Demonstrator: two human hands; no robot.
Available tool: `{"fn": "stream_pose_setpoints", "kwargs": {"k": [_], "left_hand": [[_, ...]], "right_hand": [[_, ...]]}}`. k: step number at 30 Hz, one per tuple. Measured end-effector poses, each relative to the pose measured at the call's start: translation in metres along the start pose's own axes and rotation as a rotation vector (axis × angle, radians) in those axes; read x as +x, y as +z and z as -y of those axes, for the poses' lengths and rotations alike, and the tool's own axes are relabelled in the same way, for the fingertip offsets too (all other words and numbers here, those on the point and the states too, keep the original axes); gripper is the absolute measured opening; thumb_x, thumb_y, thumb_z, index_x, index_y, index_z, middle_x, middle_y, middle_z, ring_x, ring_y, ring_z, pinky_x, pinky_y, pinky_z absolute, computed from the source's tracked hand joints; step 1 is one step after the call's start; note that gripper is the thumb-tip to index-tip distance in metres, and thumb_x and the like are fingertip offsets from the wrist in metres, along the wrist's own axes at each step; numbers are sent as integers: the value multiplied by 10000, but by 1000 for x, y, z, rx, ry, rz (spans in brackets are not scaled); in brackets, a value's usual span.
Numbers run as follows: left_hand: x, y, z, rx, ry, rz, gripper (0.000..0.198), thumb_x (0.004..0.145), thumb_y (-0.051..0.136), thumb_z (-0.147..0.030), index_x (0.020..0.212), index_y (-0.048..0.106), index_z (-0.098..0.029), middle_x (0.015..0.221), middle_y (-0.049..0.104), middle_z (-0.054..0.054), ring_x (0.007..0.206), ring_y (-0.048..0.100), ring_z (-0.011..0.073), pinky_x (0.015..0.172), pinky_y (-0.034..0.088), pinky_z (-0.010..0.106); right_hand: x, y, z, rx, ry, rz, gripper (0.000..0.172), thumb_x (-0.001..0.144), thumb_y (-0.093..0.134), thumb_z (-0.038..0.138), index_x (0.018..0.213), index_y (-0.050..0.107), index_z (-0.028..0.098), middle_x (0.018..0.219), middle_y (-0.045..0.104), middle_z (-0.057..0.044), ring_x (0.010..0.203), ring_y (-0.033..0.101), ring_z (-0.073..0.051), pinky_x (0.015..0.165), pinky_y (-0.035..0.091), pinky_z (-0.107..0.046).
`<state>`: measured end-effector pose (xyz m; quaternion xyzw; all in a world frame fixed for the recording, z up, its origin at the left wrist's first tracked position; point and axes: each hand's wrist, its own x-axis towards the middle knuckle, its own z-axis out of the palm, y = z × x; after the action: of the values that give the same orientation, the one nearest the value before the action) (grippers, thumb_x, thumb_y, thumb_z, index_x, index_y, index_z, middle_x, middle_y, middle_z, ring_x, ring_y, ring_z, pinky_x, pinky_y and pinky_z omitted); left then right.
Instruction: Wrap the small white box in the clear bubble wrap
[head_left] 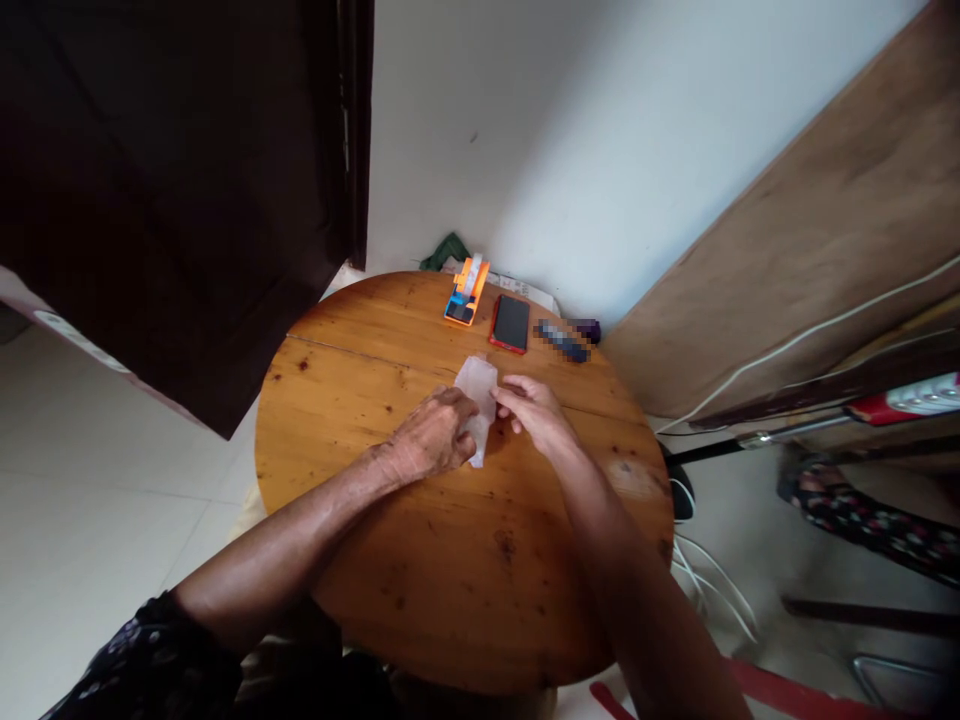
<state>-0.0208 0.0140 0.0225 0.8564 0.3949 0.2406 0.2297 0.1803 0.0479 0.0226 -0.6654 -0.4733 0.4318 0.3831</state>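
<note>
A thin, whitish, partly see-through sheet [480,380], folded into a narrow strip, lies on the round wooden table [345,400]. I cannot tell whether it is paper or plastic. My left hand [441,432] reaches over its left side, fingers curled and closed onto it, covering its middle. At the right edge of the sheet, my right hand [534,408] pinches with thumb and forefinger; its other fingers are loosely bent. Beyond the hands stand an orange and blue tape dispenser [469,290] and a phone in a red case [511,323].
A dark, blurred-out object [562,341] and a small dark purple thing [589,328] lie right of the phone. Printed paper [529,289] and dark green material [447,252] sit by the wall. White cables [716,570] and another person's leg [862,515] are at right.
</note>
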Motion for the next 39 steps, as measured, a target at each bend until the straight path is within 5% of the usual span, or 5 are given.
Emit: {"fn": "stream_pose_setpoints", "kwargs": {"k": [7, 17, 24, 32, 39], "left_hand": [[0, 0, 1, -28, 23, -13, 362, 805, 596, -135, 1154, 685, -175, 1152, 695, 99, 1124, 629, 261, 1039, 518, 413], [0, -3, 0, -49, -38, -36, 328, 811, 615, -134, 1127, 693, -172, 1142, 680, 115, 1101, 630, 270, 1004, 536, 452], [1, -6, -3, -58, -144, -45, 305, 808, 633, -175, 1111, 672, -167, 1175, 649, 122, 1113, 618, 280, 998, 533, 441], [2, -13, -5, -24, -387, -101, 527, 748, 755, -305, 1211, 572, -133, 1229, 606, 157, 1199, 584, 325, 1042, 500, 482], [1, -9, 8, -187, -194, -87, 600, 719, 729, -133, 1288, 559, -218, 1300, 563, 100, 1170, 593, 244, 1012, 507, 397]], "right_hand": [[-3, 20, 1, 132, -157, 77, 292, 614, 768, 385, 808, 665, 194, 702, 678, 9, 627, 573, -137, 529, 419, -244], [-5, 29, -9, 122, -322, -59, 308, 656, 753, 448, 825, 712, 193, 752, 706, -1, 681, 598, -167, 650, 465, -294], [-12, 24, -5, 88, -343, 54, 335, 654, 762, 489, 826, 698, 208, 812, 735, -29, 750, 639, -205, 711, 514, -335], [-33, 0, 17, -282, -505, 252, 137, 762, 658, 338, 776, 668, 202, 694, 638, 25, 647, 548, -139, 635, 413, -268], [-55, -11, 30, -625, -733, 361, 114, 899, 597, 253, 891, 705, 218, 962, 712, -30, 817, 635, -162, 725, 440, -285]]}}
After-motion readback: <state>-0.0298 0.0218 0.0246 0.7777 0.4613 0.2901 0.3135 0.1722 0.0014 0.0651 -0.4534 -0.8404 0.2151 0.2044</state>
